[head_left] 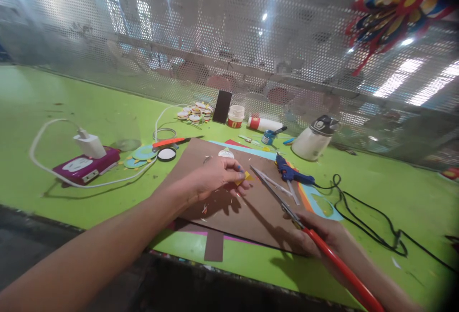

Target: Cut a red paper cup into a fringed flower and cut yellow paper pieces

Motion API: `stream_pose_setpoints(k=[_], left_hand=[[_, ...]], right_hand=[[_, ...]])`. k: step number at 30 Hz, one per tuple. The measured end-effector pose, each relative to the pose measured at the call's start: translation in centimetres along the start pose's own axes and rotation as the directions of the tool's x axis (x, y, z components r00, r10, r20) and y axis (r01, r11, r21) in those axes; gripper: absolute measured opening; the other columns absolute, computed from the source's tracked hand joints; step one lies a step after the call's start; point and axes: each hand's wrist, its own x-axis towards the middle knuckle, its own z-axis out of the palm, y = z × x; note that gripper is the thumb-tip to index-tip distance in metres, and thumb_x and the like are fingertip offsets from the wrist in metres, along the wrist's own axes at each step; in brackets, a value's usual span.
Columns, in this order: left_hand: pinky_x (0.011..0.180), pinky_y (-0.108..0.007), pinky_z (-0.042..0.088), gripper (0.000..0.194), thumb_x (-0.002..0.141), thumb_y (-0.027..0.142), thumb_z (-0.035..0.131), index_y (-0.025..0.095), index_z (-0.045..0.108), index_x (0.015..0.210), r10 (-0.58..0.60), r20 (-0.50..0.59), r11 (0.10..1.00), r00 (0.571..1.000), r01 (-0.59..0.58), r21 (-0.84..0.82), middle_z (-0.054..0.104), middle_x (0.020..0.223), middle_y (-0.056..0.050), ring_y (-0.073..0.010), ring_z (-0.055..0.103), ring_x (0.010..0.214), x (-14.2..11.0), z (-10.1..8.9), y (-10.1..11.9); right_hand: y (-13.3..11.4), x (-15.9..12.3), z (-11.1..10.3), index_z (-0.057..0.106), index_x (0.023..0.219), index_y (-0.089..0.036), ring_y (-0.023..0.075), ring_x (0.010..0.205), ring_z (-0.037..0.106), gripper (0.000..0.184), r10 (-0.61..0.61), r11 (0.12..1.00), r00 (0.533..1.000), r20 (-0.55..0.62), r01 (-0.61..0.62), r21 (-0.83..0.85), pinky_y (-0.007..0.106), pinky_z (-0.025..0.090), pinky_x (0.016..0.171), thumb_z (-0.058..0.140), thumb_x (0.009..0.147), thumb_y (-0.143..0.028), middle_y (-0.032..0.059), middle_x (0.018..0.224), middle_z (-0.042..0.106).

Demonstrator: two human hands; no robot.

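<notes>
Between the thumb and fingers of my left hand [224, 176] is a small yellow piece [248, 176], perhaps paper or foam; the hand is closed on it above a brown sheet [190, 168]. My right hand [321, 231] is wrapped round long scissors [276, 195] with red handles. Their blades point up and left, the tips just right of the yellow piece and apart from it. Behind my left hand a white round piece [226, 153] lies on the brown sheet, partly covered by the hand. Small scraps [204, 209] are scattered below the hand.
A blue glue gun [292, 172] and its black cable [373, 207] lie at right, near a white bottle [311, 142]. To the left are a purple power strip [86, 166], a white cable and an orange cutter [168, 143]. A phone [222, 106] and tubs stand behind.
</notes>
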Motion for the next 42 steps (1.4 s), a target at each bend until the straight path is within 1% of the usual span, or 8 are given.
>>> stream_pose_setpoints(k=[5, 11, 14, 17, 19, 24, 29, 42], left_hand=[[0.057, -0.021, 0.044, 0.013, 0.080, 0.023, 0.071, 0.013, 0.064, 0.084, 0.266, -0.181, 0.964, 0.947, -0.257, 0.070, 0.065, 0.066, -0.001, -0.0086, 0.058, 0.058, 0.2, -1.3, 0.5], [0.058, -0.022, 0.042, 0.021, 0.079, 0.029, 0.073, 0.011, 0.071, 0.089, 0.415, -0.193, 0.908, 0.889, -0.419, 0.020, 0.065, 0.071, -0.003, -0.0088, 0.057, 0.062, 0.2, -2.3, 0.9], [0.060, -0.022, 0.045, 0.027, 0.081, 0.029, 0.072, 0.012, 0.069, 0.102, 0.398, -0.120, 0.917, 0.910, -0.393, 0.062, 0.068, 0.074, -0.003, -0.0090, 0.059, 0.062, -0.2, -2.0, 0.9], [0.061, -0.024, 0.048, 0.033, 0.082, 0.030, 0.071, 0.016, 0.060, 0.110, 0.280, 0.038, 0.956, 0.959, -0.282, 0.084, 0.070, 0.072, -0.002, -0.0113, 0.062, 0.061, -0.6, -0.9, 0.8], [0.062, -0.025, 0.049, 0.029, 0.083, 0.030, 0.071, 0.016, 0.057, 0.104, 0.171, 0.121, 0.981, 0.978, -0.181, 0.073, 0.069, 0.069, -0.002, -0.0128, 0.064, 0.062, -0.9, 0.0, 0.5], [0.062, -0.022, 0.048, 0.021, 0.082, 0.028, 0.071, 0.016, 0.057, 0.093, 0.104, 0.172, 0.995, 0.980, -0.103, -0.011, 0.067, 0.068, 0.000, -0.0091, 0.060, 0.059, -1.5, 2.0, 0.0], [0.063, -0.022, 0.047, 0.019, 0.082, 0.029, 0.072, 0.016, 0.058, 0.086, 0.068, 0.212, 0.996, 0.975, -0.054, -0.070, 0.066, 0.070, 0.000, -0.0089, 0.061, 0.062, -1.2, 2.0, -0.7], [0.073, -0.024, 0.045, 0.017, 0.077, 0.026, 0.077, 0.015, 0.067, 0.083, 0.105, 0.164, 0.970, 0.981, -0.064, -0.236, 0.068, 0.078, -0.001, -0.0092, 0.060, 0.071, -0.6, 2.3, -2.0]], right_hand=[[-1.1, 2.2, -1.4, 0.071, 0.102, -0.018, 0.0113, 0.046, 0.047, 0.043, 0.062, 0.994, 0.998, -0.020, -0.060, 0.089, 0.021, 0.035, 0.039, 0.057, 0.087, -0.056, -0.0019, 0.056, 0.054], [-3.0, 5.7, -1.5, 0.066, 0.101, -0.018, 0.0111, 0.048, 0.048, 0.045, 0.050, 0.976, 0.998, 0.037, -0.057, 0.209, 0.023, 0.041, 0.045, 0.058, 0.086, -0.060, -0.0043, 0.059, 0.051], [-3.9, 6.7, -0.6, 0.067, 0.100, -0.018, 0.0120, 0.051, 0.052, 0.044, 0.012, 0.965, 0.998, 0.055, -0.026, 0.261, 0.025, 0.045, 0.048, 0.059, 0.086, -0.060, -0.0028, 0.064, 0.055], [-4.4, 6.9, 0.1, 0.065, 0.106, -0.018, 0.0141, 0.057, 0.059, 0.040, -0.034, 0.950, 0.999, 0.038, 0.020, 0.312, 0.027, 0.051, 0.055, 0.063, 0.086, -0.052, -0.0008, 0.071, 0.060], [-4.5, 6.7, 0.4, 0.062, 0.113, -0.018, 0.0165, 0.069, 0.064, 0.038, -0.076, 0.936, 0.997, 0.019, 0.065, 0.347, 0.030, 0.054, 0.065, 0.065, 0.086, -0.046, 0.0028, 0.085, 0.066], [-4.3, 5.9, 1.1, 0.060, 0.116, -0.021, 0.0214, 0.099, 0.064, 0.032, -0.128, 0.897, 0.991, 0.028, 0.104, 0.429, 0.035, 0.052, 0.089, 0.065, 0.089, -0.037, 0.0064, 0.113, 0.066], [-4.9, 5.2, 1.9, 0.061, 0.111, -0.020, 0.0172, 0.075, 0.067, 0.031, -0.107, 0.861, 0.993, 0.048, 0.068, 0.504, 0.032, 0.057, 0.071, 0.069, 0.086, -0.035, 0.0044, 0.095, 0.069], [-4.8, 4.5, 3.2, 0.059, 0.111, -0.025, 0.0134, 0.069, 0.060, 0.024, -0.079, 0.871, 0.978, -0.191, 0.161, 0.465, 0.028, 0.055, 0.065, 0.063, 0.088, -0.026, -0.0006, 0.087, 0.061]])
